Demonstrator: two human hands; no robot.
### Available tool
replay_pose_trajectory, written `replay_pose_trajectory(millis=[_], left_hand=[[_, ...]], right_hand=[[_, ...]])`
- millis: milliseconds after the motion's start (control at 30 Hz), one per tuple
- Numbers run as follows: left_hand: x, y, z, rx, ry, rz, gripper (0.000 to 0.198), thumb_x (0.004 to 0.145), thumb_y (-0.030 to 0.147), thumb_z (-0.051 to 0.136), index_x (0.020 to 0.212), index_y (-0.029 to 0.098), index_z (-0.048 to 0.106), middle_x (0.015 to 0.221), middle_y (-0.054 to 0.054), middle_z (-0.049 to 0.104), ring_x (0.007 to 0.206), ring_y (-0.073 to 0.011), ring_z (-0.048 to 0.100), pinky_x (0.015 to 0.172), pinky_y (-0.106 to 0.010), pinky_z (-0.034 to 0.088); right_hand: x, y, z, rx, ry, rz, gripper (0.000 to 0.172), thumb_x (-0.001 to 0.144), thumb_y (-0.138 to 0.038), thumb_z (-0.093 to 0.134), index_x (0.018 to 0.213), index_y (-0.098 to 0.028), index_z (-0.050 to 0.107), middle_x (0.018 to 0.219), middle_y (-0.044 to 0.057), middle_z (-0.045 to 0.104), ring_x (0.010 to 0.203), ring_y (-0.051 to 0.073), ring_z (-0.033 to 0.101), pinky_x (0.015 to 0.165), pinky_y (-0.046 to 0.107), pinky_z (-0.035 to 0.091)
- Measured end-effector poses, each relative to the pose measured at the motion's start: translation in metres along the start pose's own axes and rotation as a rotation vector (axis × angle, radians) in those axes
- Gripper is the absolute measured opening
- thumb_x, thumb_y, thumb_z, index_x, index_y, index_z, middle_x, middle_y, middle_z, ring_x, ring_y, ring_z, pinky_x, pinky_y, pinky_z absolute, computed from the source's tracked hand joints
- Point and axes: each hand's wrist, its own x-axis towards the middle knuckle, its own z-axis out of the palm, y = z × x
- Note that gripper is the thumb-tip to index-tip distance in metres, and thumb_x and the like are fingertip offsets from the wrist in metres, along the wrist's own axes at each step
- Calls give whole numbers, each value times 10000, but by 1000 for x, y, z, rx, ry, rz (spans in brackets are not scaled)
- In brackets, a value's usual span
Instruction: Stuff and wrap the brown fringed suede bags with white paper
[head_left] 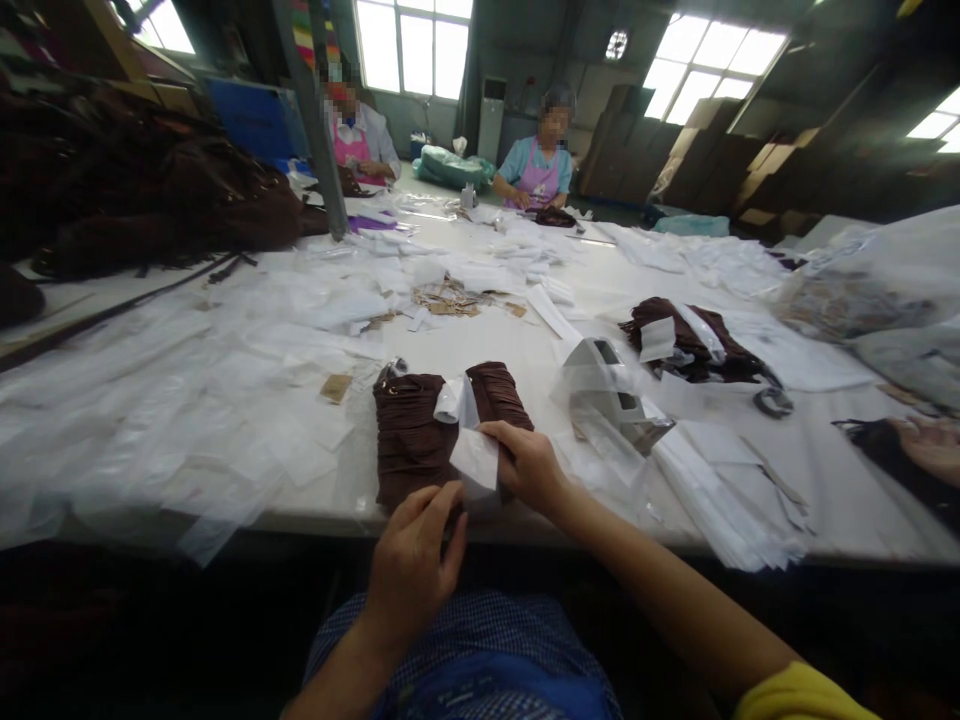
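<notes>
A dark brown pleated fabric piece [414,440], perhaps a bag, lies at the table's front edge. To its right is a second brown pleated part [498,392]; whether the two are joined is hidden. White paper [475,458] stands folded between them, with a small white roll [449,402] above it. My right hand [531,468] pinches the paper's right side, against the right brown part. Below the left brown part, my left hand [420,550] has its fingers drawn together near the paper's lower corner. What those fingertips hold, if anything, is hidden.
A tape dispenser [611,385] stands right of my hands, near a stack of white strips [724,495]. Another brown pleated bundle [697,340] lies beyond. Thin white sheets [247,390] cover the left side. Two co-workers sit across the table; another person's hand [934,450] shows far right.
</notes>
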Motion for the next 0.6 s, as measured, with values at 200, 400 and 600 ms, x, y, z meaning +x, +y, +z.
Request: replay_pose_trajectory(millis=[200, 400, 600], left_hand=[[-4, -5, -1, -40, -20, 23, 460, 905, 206, 581, 1358, 249, 507, 1100, -105, 691, 1062, -262, 646, 905, -398, 575], [-3, -5, -1, -32, -12, 27, 402, 915, 181, 566, 1316, 205, 544, 1100, -95, 690, 1063, -233, 634, 916, -359, 563], [-4, -5, -1, -40, -1, 67, 355, 916, 128, 551, 1265, 179, 589, 1082, -74, 701, 1060, -211, 629, 934, -329, 545]], right_hand=[[12, -8, -31, 529, -49, 51, 420, 951, -324, 504, 1358, -223, 494, 1271, 107, 652, 1129, 225, 646, 939, 386, 541], [62, 7, -31, 79, -113, 298, 173, 901, -296, 580, 989, -179, 671, 773, 36, 721, 733, 169, 680, 676, 266, 513], [77, -4, -22, -132, -389, 412, 255, 755, -150, 651, 1010, -146, 662, 746, 30, 717, 618, 133, 637, 562, 214, 432]])
